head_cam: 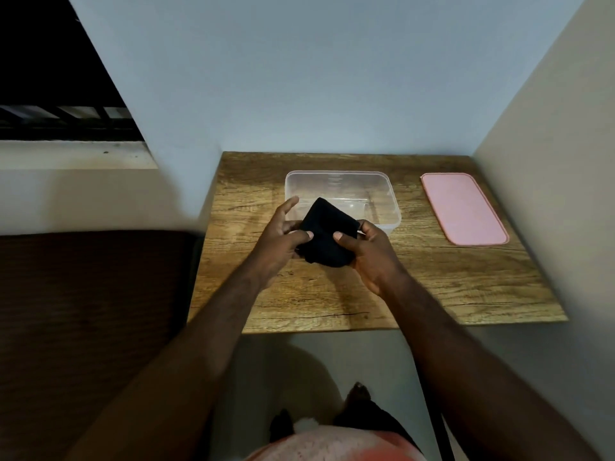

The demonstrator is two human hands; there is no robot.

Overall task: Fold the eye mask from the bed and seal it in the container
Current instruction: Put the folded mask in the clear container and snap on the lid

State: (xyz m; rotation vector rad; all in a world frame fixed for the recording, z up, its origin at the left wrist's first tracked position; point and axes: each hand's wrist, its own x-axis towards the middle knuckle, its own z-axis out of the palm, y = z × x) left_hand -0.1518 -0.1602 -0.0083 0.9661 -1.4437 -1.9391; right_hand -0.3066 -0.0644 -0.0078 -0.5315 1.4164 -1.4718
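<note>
I pinch the folded eye mask (324, 232) with left hand (278, 241) and right hand (369, 252); keep creases tight, then lower into the container (382, 186), frame centre.

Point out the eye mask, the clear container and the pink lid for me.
eye mask (324, 232), head view, middle of the folded black cloth.
clear container (336, 175), head view, far rim.
pink lid (464, 207), head view, centre of its top face.

The eye mask (324, 232) hides the container's (382, 194) near-left corner (partly).
</note>
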